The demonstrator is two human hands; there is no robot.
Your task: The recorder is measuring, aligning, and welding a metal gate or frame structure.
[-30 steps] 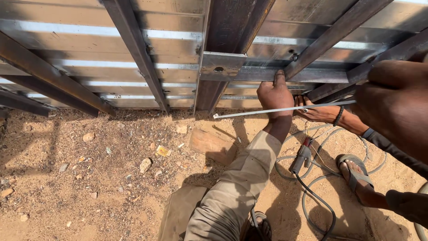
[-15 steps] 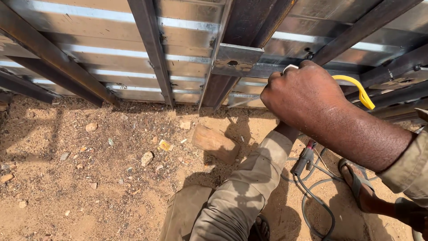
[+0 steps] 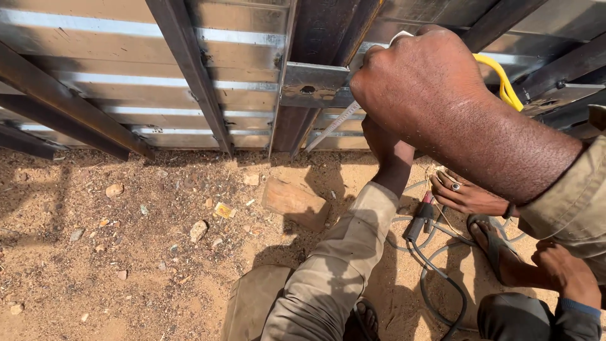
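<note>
One yellow-handled tool [image 3: 502,82] is gripped in closed right-hand fingers [image 3: 379,82] against the steel frame [image 3: 315,85] for bracing; left hand [image 3: 385,136] grip unclear.

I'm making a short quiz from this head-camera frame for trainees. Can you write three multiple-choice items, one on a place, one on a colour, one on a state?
1. Where does the flat stone lie?
A. on the sandy ground below the metal frame
B. on top of the frame
C. in a hand

2. What colour is the curved piece behind the right hand?
A. blue
B. yellow
C. red

3. How is the right hand?
A. flat and open
B. resting on the ground
C. closed in a fist, raised at the metal frame

Answers: 1 A, the stone sits in the dirt by the frame's foot; 2 B, it shows bright yellow; 3 C, its fingers are curled under.
</note>
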